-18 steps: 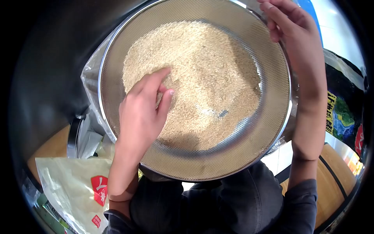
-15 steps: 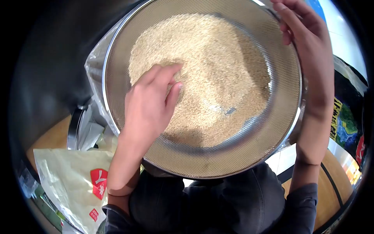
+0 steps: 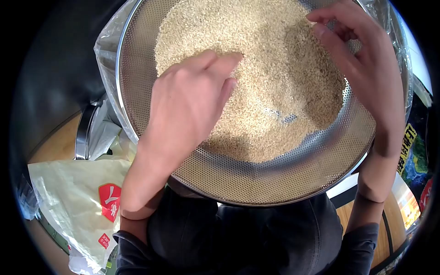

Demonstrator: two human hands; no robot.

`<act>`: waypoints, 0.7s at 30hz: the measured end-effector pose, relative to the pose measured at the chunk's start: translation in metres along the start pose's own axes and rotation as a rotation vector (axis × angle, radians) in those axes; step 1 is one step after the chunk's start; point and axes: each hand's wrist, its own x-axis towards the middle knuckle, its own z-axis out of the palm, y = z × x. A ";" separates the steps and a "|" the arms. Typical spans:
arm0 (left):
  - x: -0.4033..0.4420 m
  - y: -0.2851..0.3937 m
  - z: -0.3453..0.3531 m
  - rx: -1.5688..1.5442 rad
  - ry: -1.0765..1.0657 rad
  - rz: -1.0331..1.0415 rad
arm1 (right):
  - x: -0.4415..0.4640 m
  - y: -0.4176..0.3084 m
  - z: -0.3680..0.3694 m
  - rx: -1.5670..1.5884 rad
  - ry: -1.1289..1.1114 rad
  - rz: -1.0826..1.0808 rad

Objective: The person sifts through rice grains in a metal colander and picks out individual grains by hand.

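Note:
A large round metal sieve sits above my knees, with a broad layer of pale grain spread over its mesh. Over the left part of the grain is my left hand, fingers bent, thumb and fingertips near the grain; whether anything lies between them is hidden. My right hand hovers over the right side of the sieve, its index finger and thumb apart and nothing visible between them. A small patch of bare mesh shows near the middle of the grain.
Clear plastic surrounds the sieve's outer edge. At the lower left lies a cream bag with red labels, near a metal-rimmed container. A black printed bag is at the right, above a wooden surface.
The sieve appears larger and further right in view. My right hand has come from the rim inward over the grain; my left hand has shifted up and right.

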 end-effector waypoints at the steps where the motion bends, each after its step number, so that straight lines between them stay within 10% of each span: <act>1: 0.000 0.000 0.000 0.001 -0.001 0.001 | 0.000 0.000 0.000 0.014 -0.003 0.031; 21: 0.021 -0.008 -0.008 -0.050 -0.025 0.095 | -0.009 0.000 -0.010 0.088 -0.201 -0.232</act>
